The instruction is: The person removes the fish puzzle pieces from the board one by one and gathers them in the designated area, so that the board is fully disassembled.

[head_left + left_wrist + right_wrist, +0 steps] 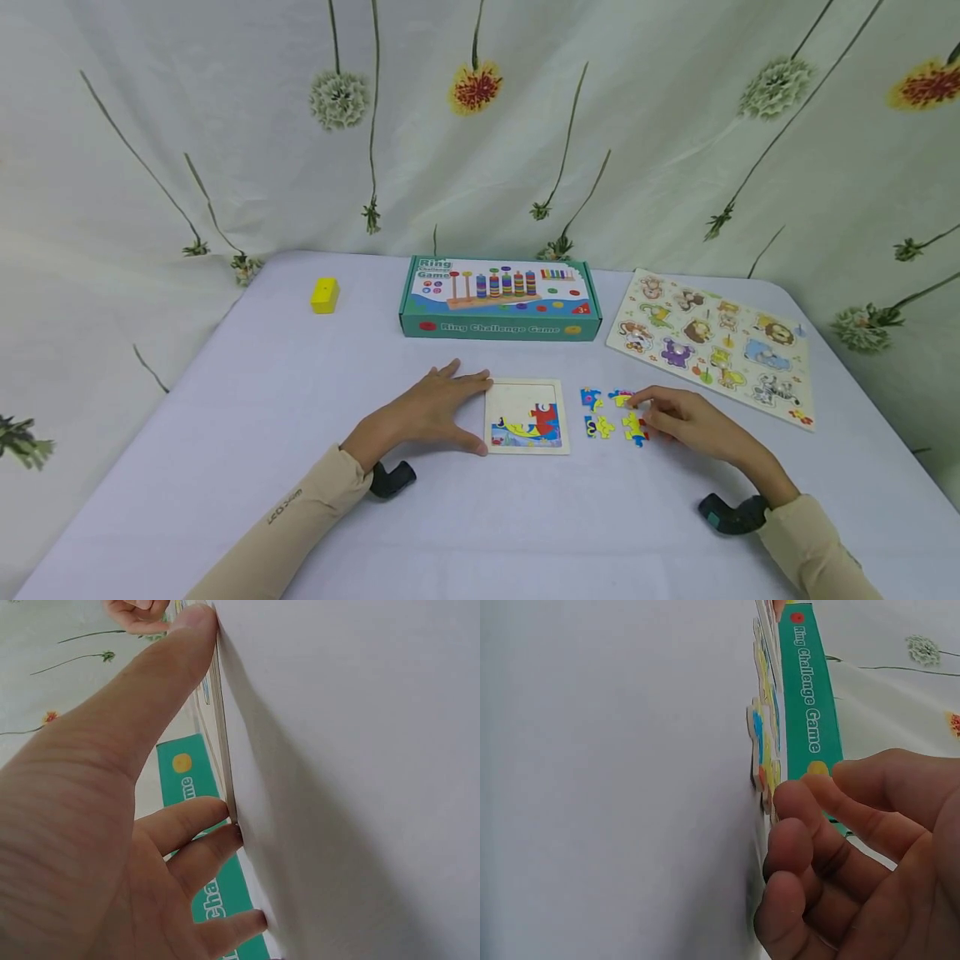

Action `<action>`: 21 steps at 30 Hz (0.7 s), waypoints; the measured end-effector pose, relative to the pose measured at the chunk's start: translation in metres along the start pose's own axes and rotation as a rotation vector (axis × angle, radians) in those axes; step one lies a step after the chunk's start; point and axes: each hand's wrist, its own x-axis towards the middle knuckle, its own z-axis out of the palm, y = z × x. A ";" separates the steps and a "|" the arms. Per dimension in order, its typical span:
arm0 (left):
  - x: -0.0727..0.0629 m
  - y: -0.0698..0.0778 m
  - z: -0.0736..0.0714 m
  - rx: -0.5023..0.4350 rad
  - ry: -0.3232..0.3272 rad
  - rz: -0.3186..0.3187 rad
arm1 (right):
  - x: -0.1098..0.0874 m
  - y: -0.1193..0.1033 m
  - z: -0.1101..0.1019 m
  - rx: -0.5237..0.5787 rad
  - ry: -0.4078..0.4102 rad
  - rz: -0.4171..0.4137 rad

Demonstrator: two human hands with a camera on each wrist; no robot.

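Observation:
A square wooden jigsaw tray (522,390) lies flat on the table, its lower part filled with red, yellow and blue pieces. My left hand (433,404) spreads along its left side, thumb at the near corner and fingertips at the far one; the left wrist view shows the thumb (176,660) on the tray's edge. Right of the tray lie several loose jigsaw pieces (605,427). My right hand (690,421) hovers beside them, index fingertip at the far right jigsaw piece (621,398). Its other fingers (787,844) bend loosely, with nothing seen between them and the thumb.
Behind the tray stands a green Ring Challenge Game box (501,327). An animal peg puzzle board (652,350) lies at the back right, and a yellow block (325,296) at the back left. A flower-printed cloth (660,125) hangs behind the white table (300,400).

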 end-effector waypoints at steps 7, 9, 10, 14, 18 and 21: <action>0.000 0.000 -0.002 0.008 -0.005 0.002 | 0.010 -0.015 0.002 -0.053 0.029 -0.048; 0.000 0.000 -0.002 0.010 -0.007 0.001 | 0.016 -0.021 0.005 -0.066 0.034 -0.060; 0.000 0.000 -0.002 0.010 -0.006 0.000 | 0.019 -0.024 0.006 -0.067 0.034 -0.067; 0.000 -0.001 -0.001 0.007 -0.005 -0.001 | 0.033 -0.035 0.016 -0.053 0.020 -0.112; 0.000 -0.001 0.000 -0.001 -0.004 -0.001 | 0.048 -0.048 0.027 -0.052 -0.005 -0.170; 0.000 -0.001 0.000 -0.008 -0.003 0.003 | 0.059 -0.057 0.035 -0.061 -0.041 -0.199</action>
